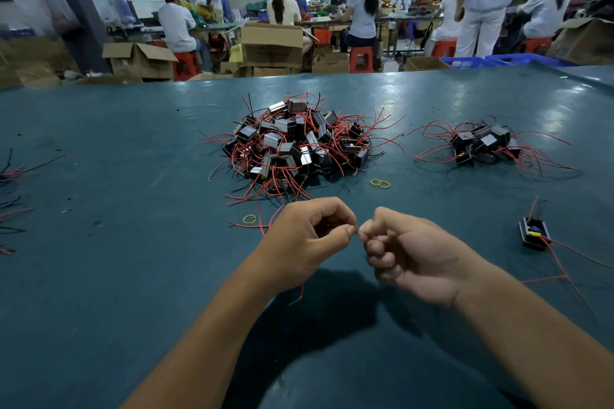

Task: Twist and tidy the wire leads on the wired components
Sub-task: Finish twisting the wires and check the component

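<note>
Two hands meet fingertip to fingertip just nearer than big pile. Left hand pinches thumb and forefinger on fine wire end; red lead trails out below its palm. Right hand pinches same wire end, other fingers curled under (what else it holds, cannot tell). Three yellow bands lie at pile's near edge: pair, single. Small pile right of big pile. Lone component right of hands, red leads sprawled on table.

Bare forearms, sleeveless, unadorned hands
</note>
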The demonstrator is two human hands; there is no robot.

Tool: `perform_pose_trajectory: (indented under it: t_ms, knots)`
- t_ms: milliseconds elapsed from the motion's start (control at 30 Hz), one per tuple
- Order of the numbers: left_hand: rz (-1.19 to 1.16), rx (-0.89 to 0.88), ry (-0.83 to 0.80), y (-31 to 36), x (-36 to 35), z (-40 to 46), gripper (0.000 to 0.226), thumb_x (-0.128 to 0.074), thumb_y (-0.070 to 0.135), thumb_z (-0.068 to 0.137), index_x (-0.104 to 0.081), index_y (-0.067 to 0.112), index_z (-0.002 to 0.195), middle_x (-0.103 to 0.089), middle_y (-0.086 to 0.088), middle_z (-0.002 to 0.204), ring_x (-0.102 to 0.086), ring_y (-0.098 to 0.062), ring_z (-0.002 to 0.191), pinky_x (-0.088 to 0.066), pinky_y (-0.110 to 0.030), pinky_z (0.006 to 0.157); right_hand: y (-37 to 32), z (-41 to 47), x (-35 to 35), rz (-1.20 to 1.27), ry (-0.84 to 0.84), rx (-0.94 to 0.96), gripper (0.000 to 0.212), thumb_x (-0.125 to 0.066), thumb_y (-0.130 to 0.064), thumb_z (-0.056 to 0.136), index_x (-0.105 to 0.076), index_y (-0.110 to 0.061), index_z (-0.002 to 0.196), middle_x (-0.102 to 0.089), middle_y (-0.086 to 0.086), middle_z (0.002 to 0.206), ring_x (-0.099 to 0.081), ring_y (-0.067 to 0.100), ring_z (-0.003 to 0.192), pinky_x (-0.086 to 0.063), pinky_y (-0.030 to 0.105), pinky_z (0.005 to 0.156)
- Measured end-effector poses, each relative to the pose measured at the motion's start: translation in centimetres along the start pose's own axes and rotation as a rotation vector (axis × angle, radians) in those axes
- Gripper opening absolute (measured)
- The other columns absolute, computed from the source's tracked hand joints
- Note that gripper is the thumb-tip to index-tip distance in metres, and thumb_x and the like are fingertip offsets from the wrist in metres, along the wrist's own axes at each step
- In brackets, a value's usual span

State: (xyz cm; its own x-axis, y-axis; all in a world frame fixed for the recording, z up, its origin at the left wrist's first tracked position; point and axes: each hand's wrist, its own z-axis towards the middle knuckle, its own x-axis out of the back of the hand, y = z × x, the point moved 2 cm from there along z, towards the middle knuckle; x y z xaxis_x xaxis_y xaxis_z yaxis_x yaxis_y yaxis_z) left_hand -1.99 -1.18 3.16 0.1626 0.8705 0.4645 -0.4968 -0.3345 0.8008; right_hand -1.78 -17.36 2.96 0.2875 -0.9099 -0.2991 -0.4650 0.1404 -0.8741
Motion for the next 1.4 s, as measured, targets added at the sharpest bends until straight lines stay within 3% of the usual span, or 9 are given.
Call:
perform_pose_trajectory:
  t_ms: [100, 200, 300, 467, 567, 667, 933, 1133, 1400]
  knots:
    - [-0.009, 0.01, 0.008, -0.1, -0.1, 0.1, 0.009, -0.061, 0.015, 0.088, -0.065, 0.011, 0.08, -0.047, 0.007, 0.062, -0.037, -0.008, 0.056, -0.031, -0.024, 0.053, -0.1, -0.2, 0.1, 0.041, -0.075, -0.061, 0.003, -0.061, -0.013, 0.065, -0.059, -0.014, 0.064, -0.045, -0.002, 0.055, -0.039, 0.008, 0.04, -0.03, 0.018, 0.034]
    - [-0.08, 0.051, 0.045, -0.3, 0.1, 0.2, 0.009, -0.061, 0.015, 0.086, -0.065, 0.011, 0.079, -0.047, 0.008, 0.061, -0.036, -0.007, 0.055, -0.03, -0.02, 0.051, -0.6, -0.1, 0.7, -0.407, 0.083, 0.405, 0.02, -0.059, -0.009, 0.085, -0.066, -0.018, 0.068, -0.062, 0.001, 0.062, -0.056, 0.012, 0.05, -0.042, 0.022, 0.043]
    - [-0.122, 0.088, 0.071, -0.3, 0.2, 0.3, 0.009, -0.063, 0.018, 0.084, -0.066, 0.015, 0.077, -0.049, 0.007, 0.062, -0.038, -0.007, 0.057, -0.031, -0.018, 0.052, -1.3, -0.9, 0.8, -1.066, 0.273, 1.035, 0.003, -0.065, -0.017, 0.082, -0.063, -0.019, 0.082, -0.062, -0.01, 0.068, -0.057, 0.004, 0.061, -0.04, 0.011, 0.059]
    - [-0.154, 0.117, 0.071, -0.2, 0.3, 0.2, 0.011, -0.066, 0.015, 0.087, -0.067, 0.016, 0.076, -0.049, 0.007, 0.061, -0.036, -0.006, 0.054, -0.029, -0.017, 0.05, -1.0, -1.2, 0.8, -1.381, 0.301, 1.29, 0.009, -0.061, -0.018, 0.086, -0.065, -0.013, 0.08, -0.061, -0.007, 0.069, -0.046, 0.004, 0.057, -0.044, 0.023, 0.053]
    - [-0.146, 0.12, 0.062, -0.2, 0.3, 0.2, 0.015, -0.065, 0.005, 0.092, -0.067, 0.011, 0.078, -0.049, 0.002, 0.063, -0.036, -0.011, 0.057, -0.029, -0.021, 0.052, -1.1, -1.0, 0.9, -1.411, 0.305, 1.301, 0.016, -0.054, -0.022, 0.087, -0.064, -0.011, 0.08, -0.06, -0.004, 0.066, -0.053, 0.015, 0.055, -0.047, 0.032, 0.05]
    - [-0.146, 0.098, 0.05, -0.1, 0.3, 0.2, 0.011, -0.066, 0.008, 0.09, -0.066, 0.007, 0.079, -0.05, -0.004, 0.066, -0.038, -0.013, 0.06, -0.03, -0.023, 0.053, -0.8, -0.8, 0.7, -1.271, 0.268, 1.118, 0.012, -0.054, -0.023, 0.086, -0.061, -0.015, 0.079, -0.058, -0.007, 0.063, -0.05, 0.007, 0.054, -0.042, 0.02, 0.052]
    - [-0.094, 0.036, 0.03, -0.3, 0.1, 0.2, 0.013, -0.062, 0.005, 0.095, -0.065, 0.011, 0.084, -0.048, 0.014, 0.063, -0.038, -0.006, 0.057, -0.033, -0.017, 0.054, -0.1, 0.3, 0.5, -0.082, -0.033, 0.222, 0.027, -0.052, -0.009, 0.091, -0.06, -0.018, 0.067, -0.048, -0.002, 0.058, -0.049, 0.011, 0.048, -0.037, 0.021, 0.04]
    - [-0.094, 0.051, 0.044, -0.7, 0.1, 0.4, 0.014, -0.063, 0.011, 0.095, -0.064, 0.017, 0.083, -0.05, 0.012, 0.064, -0.039, -0.006, 0.057, -0.033, -0.017, 0.054, -1.2, -0.5, 1.2, -0.895, 0.152, 0.88, 0.009, -0.067, -0.011, 0.091, -0.065, -0.017, 0.085, -0.067, -0.004, 0.07, -0.066, 0.014, 0.066, -0.051, 0.021, 0.054]
    - [-0.094, 0.052, 0.033, -1.0, 0.0, 0.4, 0.012, -0.064, 0.017, 0.095, -0.064, 0.016, 0.083, -0.05, 0.013, 0.065, -0.04, -0.008, 0.059, -0.034, -0.019, 0.055, -1.9, -0.2, 2.3, -0.906, 0.171, 0.883, 0.014, -0.059, -0.012, 0.096, -0.058, -0.02, 0.085, -0.064, -0.004, 0.068, -0.063, 0.007, 0.062, -0.053, 0.025, 0.054]
